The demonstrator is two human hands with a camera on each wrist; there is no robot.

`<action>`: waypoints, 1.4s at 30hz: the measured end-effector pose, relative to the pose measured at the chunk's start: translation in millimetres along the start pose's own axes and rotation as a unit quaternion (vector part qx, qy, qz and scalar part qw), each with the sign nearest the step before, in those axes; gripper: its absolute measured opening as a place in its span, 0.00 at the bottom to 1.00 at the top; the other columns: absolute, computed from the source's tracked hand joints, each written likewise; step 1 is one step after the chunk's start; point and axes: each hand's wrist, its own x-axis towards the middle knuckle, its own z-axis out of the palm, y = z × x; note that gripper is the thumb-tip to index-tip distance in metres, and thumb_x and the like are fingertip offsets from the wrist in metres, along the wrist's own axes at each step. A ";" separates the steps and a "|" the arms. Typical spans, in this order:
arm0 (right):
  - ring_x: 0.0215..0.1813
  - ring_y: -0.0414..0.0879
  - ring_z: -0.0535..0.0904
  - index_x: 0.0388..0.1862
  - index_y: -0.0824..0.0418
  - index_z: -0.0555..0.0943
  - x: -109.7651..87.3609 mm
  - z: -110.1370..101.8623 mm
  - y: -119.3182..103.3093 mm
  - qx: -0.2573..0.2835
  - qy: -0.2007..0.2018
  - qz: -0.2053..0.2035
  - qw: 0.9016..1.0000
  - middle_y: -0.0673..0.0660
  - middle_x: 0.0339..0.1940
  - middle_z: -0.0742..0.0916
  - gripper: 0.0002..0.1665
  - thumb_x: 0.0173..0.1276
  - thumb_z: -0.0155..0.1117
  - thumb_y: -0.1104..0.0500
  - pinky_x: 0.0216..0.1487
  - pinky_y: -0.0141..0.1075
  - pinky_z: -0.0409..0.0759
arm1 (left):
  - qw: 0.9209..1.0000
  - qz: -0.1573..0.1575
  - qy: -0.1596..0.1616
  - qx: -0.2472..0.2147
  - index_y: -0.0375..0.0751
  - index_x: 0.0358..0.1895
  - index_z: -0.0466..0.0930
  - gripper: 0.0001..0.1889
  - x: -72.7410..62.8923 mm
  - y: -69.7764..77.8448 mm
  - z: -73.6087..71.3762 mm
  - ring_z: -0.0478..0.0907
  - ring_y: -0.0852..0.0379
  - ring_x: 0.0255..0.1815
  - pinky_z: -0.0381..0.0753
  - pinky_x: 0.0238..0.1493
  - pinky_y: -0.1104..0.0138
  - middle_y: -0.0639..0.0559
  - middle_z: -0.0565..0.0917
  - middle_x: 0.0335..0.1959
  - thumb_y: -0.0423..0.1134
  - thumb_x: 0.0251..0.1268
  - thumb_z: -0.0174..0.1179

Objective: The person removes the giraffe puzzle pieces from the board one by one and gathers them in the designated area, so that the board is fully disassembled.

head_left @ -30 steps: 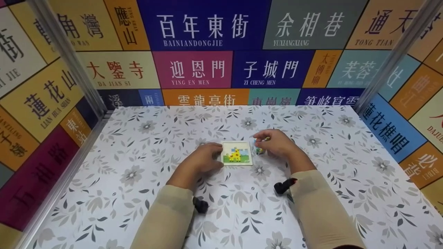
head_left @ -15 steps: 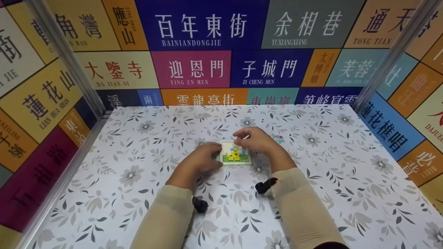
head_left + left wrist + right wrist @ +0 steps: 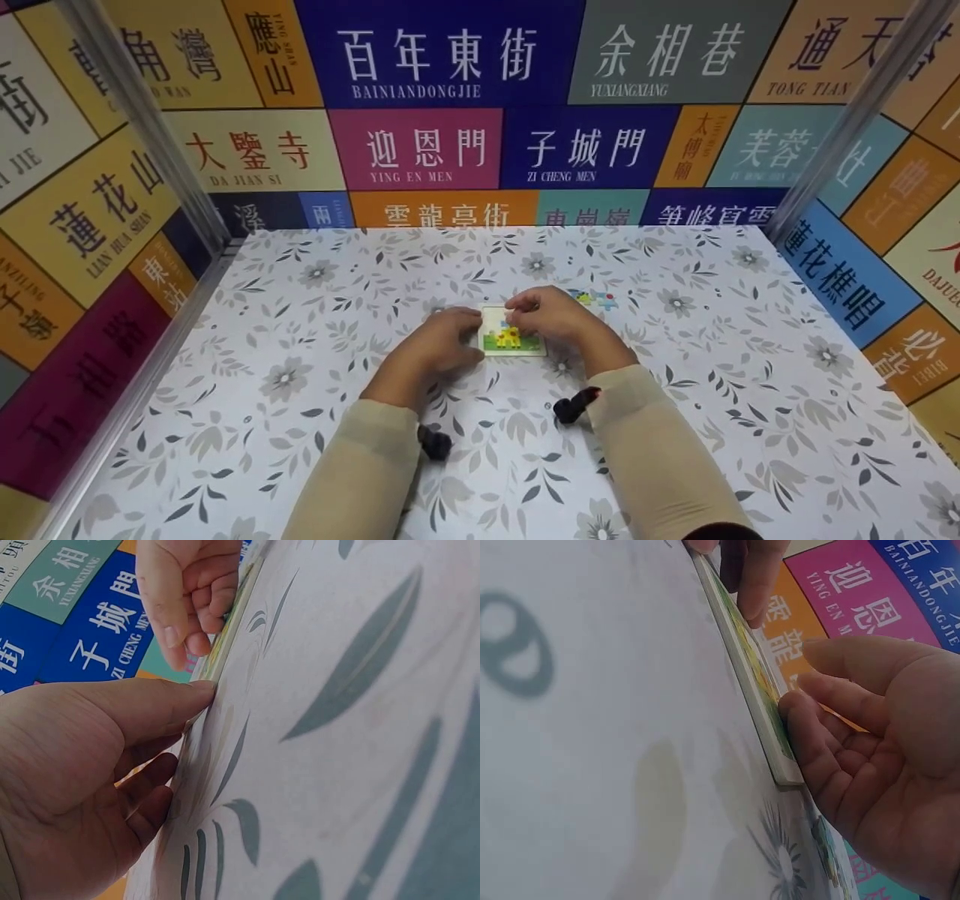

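Observation:
A small jigsaw puzzle in a white frame, with a yellow giraffe on green and blue, lies on the table. My left hand grips its left side, thumb at the near corner and index finger at the far one; the left wrist view shows that thumb on the frame's edge. My right hand is over the puzzle's right half, fingers bent. In the right wrist view its fingertips are right at the puzzle's surface; I cannot tell whether they hold a piece.
Loose puzzle pieces lie on the table just beyond my right hand. A white tablecloth with grey flowers covers the table. Panels with large characters stand behind it and along both sides.
My right hand has moved left from the loose pieces to over the puzzle, then lowered toward it. The loose pieces have come into view behind it. My left hand has stayed on the frame.

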 end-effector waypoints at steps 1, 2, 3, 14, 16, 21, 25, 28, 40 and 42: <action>0.54 0.47 0.86 0.65 0.51 0.86 -0.5 0.3 0.2 -0.003 -0.001 -0.004 1.000 0.53 0.55 0.89 0.21 0.76 0.70 0.49 0.61 0.44 0.85 | 1.000 0.003 0.000 0.004 0.47 0.79 0.74 0.35 0.1 -0.2 0.0 0.62 0.46 0.87 0.58 0.89 0.51 0.50 0.71 0.83 0.43 0.69 0.70; 0.55 0.47 0.86 0.65 0.51 0.86 -1.3 0.6 0.1 -0.007 -0.002 -0.009 1.000 0.53 0.55 0.89 0.22 0.76 0.70 0.49 0.62 0.44 0.84 | 1.000 0.004 -0.001 0.005 0.47 0.79 0.73 0.35 0.1 -0.4 -0.1 0.62 0.45 0.87 0.58 0.89 0.50 0.50 0.71 0.83 0.43 0.69 0.70; 0.55 0.47 0.85 0.65 0.52 0.86 -1.8 1.1 -0.1 -0.007 -0.003 -0.011 1.000 0.54 0.55 0.89 0.22 0.76 0.70 0.50 0.62 0.44 0.83 | 1.000 0.007 -0.001 0.009 0.47 0.79 0.73 0.35 0.1 -0.4 -0.2 0.62 0.45 0.87 0.58 0.89 0.50 0.49 0.71 0.83 0.43 0.70 0.70; 0.56 0.47 0.80 0.68 0.53 0.85 -1.1 3.1 -5.2 -0.055 -0.025 -0.012 0.998 0.55 0.60 0.87 0.33 0.64 0.82 0.56 0.62 0.43 0.80 | 1.000 -0.013 -0.012 0.004 0.50 0.80 0.72 0.35 2.2 -0.7 -0.8 0.60 0.46 0.87 0.57 0.89 0.50 0.51 0.69 0.84 0.44 0.70 0.70; 0.54 0.47 0.79 0.69 0.53 0.84 -0.7 2.4 -6.1 -0.054 -0.025 -0.006 0.998 0.55 0.60 0.87 0.33 0.63 0.82 0.57 0.61 0.42 0.80 | 1.000 -0.014 -0.011 0.002 0.50 0.80 0.72 0.35 2.9 -0.5 -1.0 0.60 0.46 0.87 0.57 0.89 0.50 0.51 0.69 0.84 0.44 0.70 0.70; 0.52 0.46 0.78 0.67 0.54 0.85 -0.1 1.6 -9.7 -0.060 -0.022 0.014 0.998 0.54 0.57 0.87 0.33 0.62 0.83 0.57 0.59 0.40 0.79 | 1.000 -0.012 -0.009 -0.001 0.49 0.80 0.73 0.35 2.9 0.0 -1.4 0.61 0.46 0.87 0.57 0.89 0.50 0.51 0.69 0.84 0.44 0.70 0.70; 0.52 0.47 0.79 0.64 0.52 0.86 0.2 2.2 -10.0 -0.067 -0.025 0.031 0.997 0.53 0.54 0.87 0.30 0.62 0.83 0.57 0.57 0.40 0.79 | 1.000 -0.026 -0.011 -0.007 0.52 0.80 0.72 0.35 2.1 0.2 0.0 0.60 0.47 0.88 0.57 0.89 0.50 0.54 0.68 0.84 0.44 0.70 0.70; 0.51 0.47 0.78 0.63 0.52 0.85 0.8 2.7 -7.8 -0.067 -0.027 0.027 0.997 0.53 0.54 0.85 0.29 0.63 0.83 0.57 0.56 0.40 0.79 | 0.999 -0.031 -0.011 -0.014 0.53 0.80 0.72 0.35 1.3 0.6 0.9 0.59 0.48 0.88 0.56 0.89 0.49 0.55 0.68 0.84 0.44 0.71 0.70; 0.48 0.46 0.77 0.62 0.54 0.83 0.8 3.4 -3.0 -0.030 -0.021 0.004 0.999 0.54 0.51 0.84 0.27 0.64 0.78 0.65 0.51 0.37 0.79 | 0.999 0.036 0.007 0.001 0.41 0.78 0.74 0.35 -2.8 -0.6 -0.4 0.64 0.42 0.85 0.59 0.88 0.50 0.45 0.72 0.81 0.40 0.68 0.70; 0.48 0.46 0.78 0.62 0.54 0.83 0.9 2.6 -2.9 -0.029 -0.020 0.006 0.999 0.54 0.51 0.84 0.26 0.65 0.77 0.65 0.51 0.37 0.79 | 0.999 0.036 0.009 -0.003 0.41 0.78 0.74 0.34 -2.7 -0.1 -0.7 0.64 0.42 0.85 0.59 0.88 0.50 0.45 0.72 0.82 0.40 0.68 0.70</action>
